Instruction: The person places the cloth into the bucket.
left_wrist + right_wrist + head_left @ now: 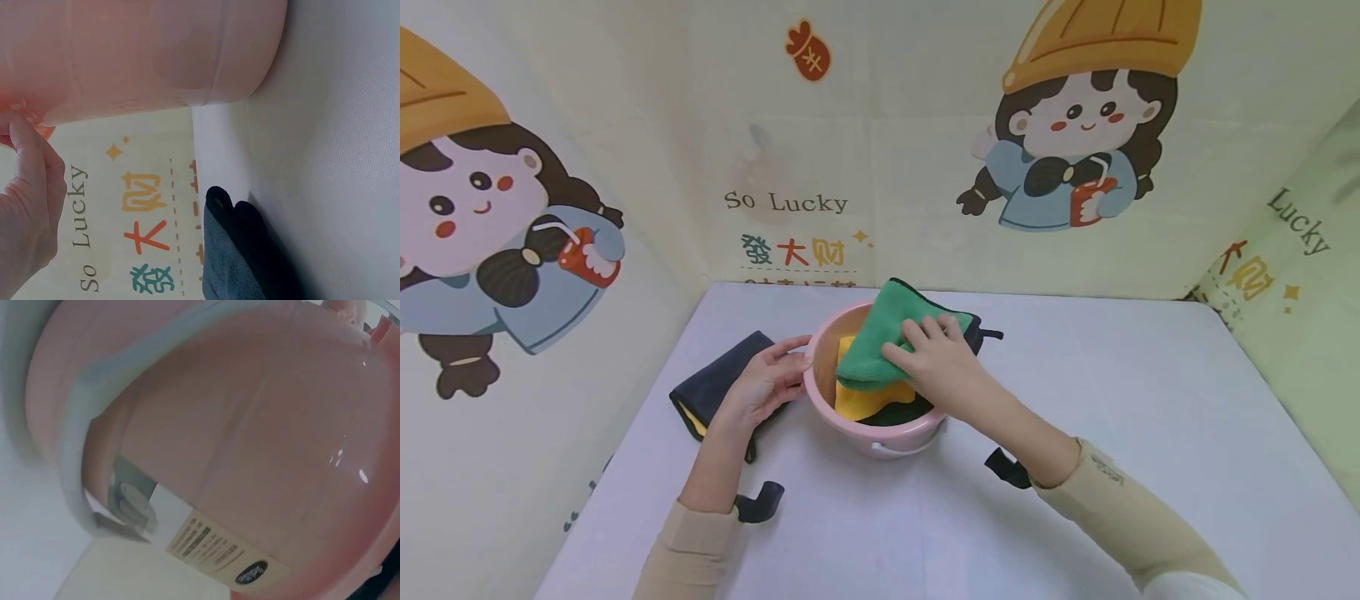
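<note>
A pink bucket (880, 433) stands upright, its white handle (910, 450) hanging down at the front. My left hand (767, 379) holds the bucket's left rim; in the left wrist view, the hand (31, 194) grips the rim at the left edge. Over the bucket's mouth, my right hand (943, 362) grips a green cloth (880, 333) with dark edging and a black loop. A yellow cloth (857, 404) and a dark cloth (902, 412) lie inside the bucket. The right wrist view shows the bucket's wall (250, 425), handle (75, 456) and paper label (212, 544); the right hand is mostly out of that view.
Left of the bucket lies a folded dark cloth (722, 379) with a yellow edge, partly behind my left hand. A white cover (1112, 400) spreads over the table. Cartoon-printed curtains (910, 150) rise at the back and sides.
</note>
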`<state>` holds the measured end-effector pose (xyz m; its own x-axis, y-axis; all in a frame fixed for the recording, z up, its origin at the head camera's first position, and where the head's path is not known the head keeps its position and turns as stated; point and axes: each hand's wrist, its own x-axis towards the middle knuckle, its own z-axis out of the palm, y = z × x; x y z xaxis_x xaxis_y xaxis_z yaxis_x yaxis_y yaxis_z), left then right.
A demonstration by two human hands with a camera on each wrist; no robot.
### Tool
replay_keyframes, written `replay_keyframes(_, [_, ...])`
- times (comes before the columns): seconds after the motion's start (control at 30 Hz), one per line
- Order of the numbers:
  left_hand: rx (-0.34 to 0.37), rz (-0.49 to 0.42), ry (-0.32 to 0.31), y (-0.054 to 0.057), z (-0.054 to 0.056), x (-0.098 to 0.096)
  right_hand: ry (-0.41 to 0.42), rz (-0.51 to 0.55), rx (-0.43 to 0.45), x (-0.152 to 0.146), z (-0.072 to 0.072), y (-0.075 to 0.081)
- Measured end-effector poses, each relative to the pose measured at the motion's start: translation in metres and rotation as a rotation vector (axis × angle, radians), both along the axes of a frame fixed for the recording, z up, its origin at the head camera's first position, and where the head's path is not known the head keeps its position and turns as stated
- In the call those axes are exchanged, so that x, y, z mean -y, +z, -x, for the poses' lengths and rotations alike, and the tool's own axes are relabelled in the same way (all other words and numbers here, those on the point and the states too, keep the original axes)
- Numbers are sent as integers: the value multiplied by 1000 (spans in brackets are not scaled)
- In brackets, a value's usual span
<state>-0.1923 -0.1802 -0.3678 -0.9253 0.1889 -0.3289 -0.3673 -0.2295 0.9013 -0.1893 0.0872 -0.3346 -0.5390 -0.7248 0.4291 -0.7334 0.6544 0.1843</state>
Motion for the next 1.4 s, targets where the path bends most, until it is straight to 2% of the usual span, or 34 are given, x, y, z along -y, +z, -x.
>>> replay_keyframes(0.17, [-17,-14,-11,-2,1,0,27,-100,75,12,2,-1])
replay_keyframes(0.43, [-20,-32,-27,-1,0,1,55,-186,172,26,7,-2])
replay_keyframes(0.87, [-24,-42,-35,-1,-1,1,89,-350,305,36,16,-16])
replay_keyframes(1.1, [-32,-34,-25,-2,-1,2,94,-449,474,40,16,-17])
replay_keyframes(1.23, [-67,-26,-33,-4,-1,2,99,-498,510,41,16,-16])
replay_keyframes(1.27, [-80,-26,-38,-5,-2,2,96,-500,517,41,16,-15])
replay_keyframes(1.3, [-106,-53,-56,-11,1,5,94,-501,523,41,16,-15])
replay_keyframes(1.4, [-127,-55,-70,-12,0,5,93,-476,545,39,16,-15])
